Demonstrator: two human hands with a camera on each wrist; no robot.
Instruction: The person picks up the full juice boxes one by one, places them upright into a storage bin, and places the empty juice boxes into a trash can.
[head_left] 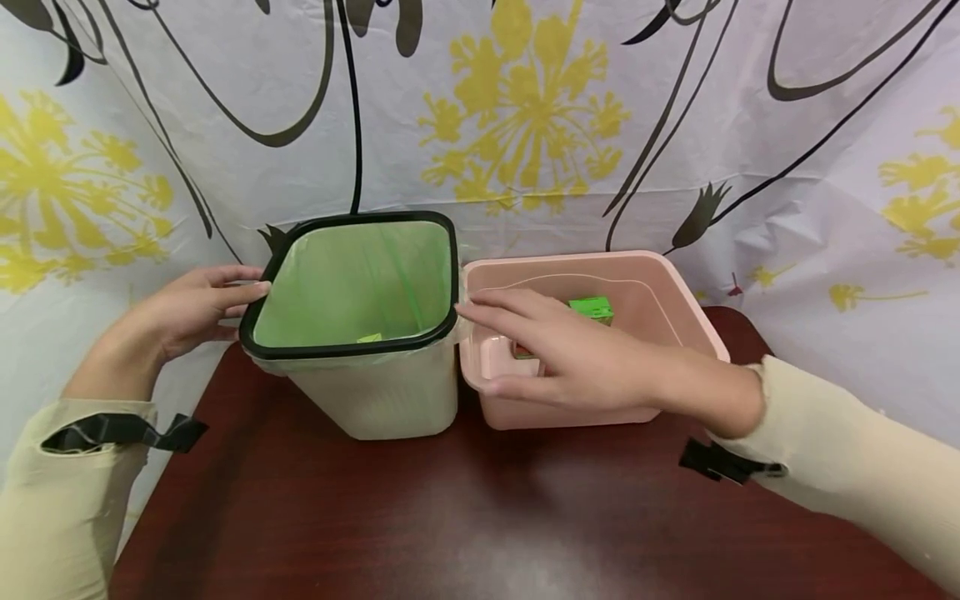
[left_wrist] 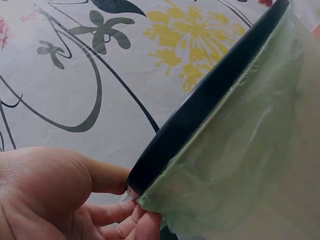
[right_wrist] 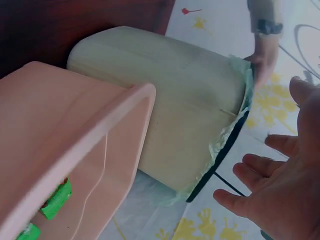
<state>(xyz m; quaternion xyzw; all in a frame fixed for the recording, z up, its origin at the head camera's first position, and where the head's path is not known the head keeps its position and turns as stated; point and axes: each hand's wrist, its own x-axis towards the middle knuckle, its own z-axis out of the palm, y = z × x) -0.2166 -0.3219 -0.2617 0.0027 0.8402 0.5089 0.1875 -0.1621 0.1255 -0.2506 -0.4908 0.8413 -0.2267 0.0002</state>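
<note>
A whitish trash can (head_left: 382,396) with a black rim (head_left: 352,347) and a translucent green liner (head_left: 348,279) stands on the table, its liner folded over the edge. At its left side my left hand (head_left: 191,310) pinches the rim, thumb on top and fingers beneath in the left wrist view. My right hand (head_left: 581,350) has its fingers extended, fingertips close by the can's right rim, the palm over a pink bin (head_left: 637,287). Inside that bin lies a small green box (head_left: 592,308); my hand partly hides what is beside it. A yellow-green scrap (head_left: 369,338) shows inside the can.
The dark reddish-brown table (head_left: 420,525) extends in front of both containers. Right behind them hangs a pale cloth (head_left: 675,125) with yellow and grey flower prints. The pink bin stands close beside the can's right side.
</note>
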